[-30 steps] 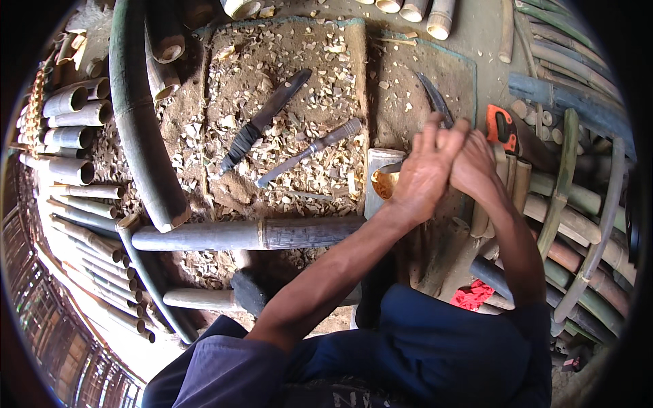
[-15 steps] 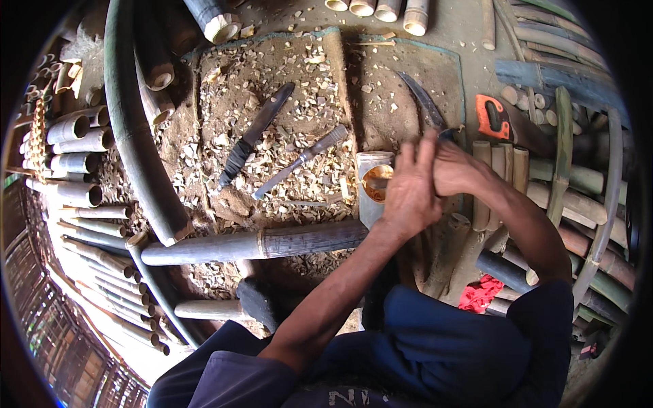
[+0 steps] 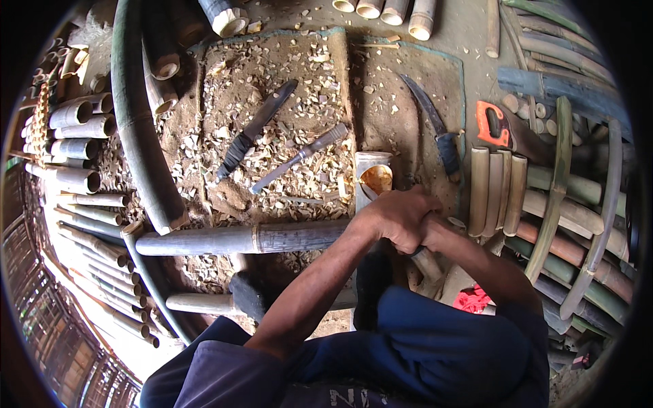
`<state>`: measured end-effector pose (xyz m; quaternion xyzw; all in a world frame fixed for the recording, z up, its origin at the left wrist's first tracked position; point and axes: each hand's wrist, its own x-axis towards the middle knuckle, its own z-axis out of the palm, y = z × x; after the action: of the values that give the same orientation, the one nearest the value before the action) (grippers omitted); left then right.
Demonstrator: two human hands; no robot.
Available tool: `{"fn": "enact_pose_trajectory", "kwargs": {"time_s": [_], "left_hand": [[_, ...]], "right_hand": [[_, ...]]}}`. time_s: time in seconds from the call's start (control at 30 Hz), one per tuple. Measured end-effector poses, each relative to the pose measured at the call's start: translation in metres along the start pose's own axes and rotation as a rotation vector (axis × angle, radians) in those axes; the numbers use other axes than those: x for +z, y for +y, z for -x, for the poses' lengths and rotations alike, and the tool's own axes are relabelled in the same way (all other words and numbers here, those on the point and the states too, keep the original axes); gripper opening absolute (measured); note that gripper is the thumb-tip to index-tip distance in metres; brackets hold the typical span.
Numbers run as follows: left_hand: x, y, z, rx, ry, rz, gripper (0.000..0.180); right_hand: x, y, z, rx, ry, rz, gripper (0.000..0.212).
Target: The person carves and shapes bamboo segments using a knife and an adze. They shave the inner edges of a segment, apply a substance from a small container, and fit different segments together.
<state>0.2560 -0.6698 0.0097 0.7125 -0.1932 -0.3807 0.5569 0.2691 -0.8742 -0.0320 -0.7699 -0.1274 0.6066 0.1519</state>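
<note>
Wood chips littered the mat (image 3: 286, 68); beside them my left hand (image 3: 394, 217) and right hand (image 3: 432, 228) clenched together over the hollowed bamboo piece (image 3: 373, 178).

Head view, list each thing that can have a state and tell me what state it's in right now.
Left hand: closed, clasped against the right hand.
Right hand: mostly hidden under the left; grip unclear.
Split bamboo piece: hollow side up, in front of the hands.
Curved knife: lying loose on the mat.
Black-handled blade: lying among chips, untouched.
Metal file: lying among chips, untouched.
Orange-handled saw: lying flat, untouched.
</note>
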Motion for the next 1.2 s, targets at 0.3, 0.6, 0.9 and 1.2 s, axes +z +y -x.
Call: {"fn": "enact_pose_trajectory", "kwargs": {"time_s": [0.3,0.6,0.9,1.2], "left_hand": [[0.007,-0.019,0.005,0.044,-0.017,0.094,0.079],[0.029,0.015,0.112,-0.21,0.419,0.173,0.099],[0.003,0.007,0.14,-0.392,0.407,-0.975,0.024],[-0.093,-0.054,0.117,-0.527,-0.14,-0.056,0.045]], "right_hand": [[0.01,-0.044,0.014,-0.077,-0.008,0.007,0.07],[0.067,-0.087,0.045,-0.216,-0.03,-1.999,0.026],[0.078,-0.084,0.005,-0.239,-0.387,-1.976,0.028],[0.059,-0.101,-0.015,-0.026,-0.232,-1.999,0.033]]}}
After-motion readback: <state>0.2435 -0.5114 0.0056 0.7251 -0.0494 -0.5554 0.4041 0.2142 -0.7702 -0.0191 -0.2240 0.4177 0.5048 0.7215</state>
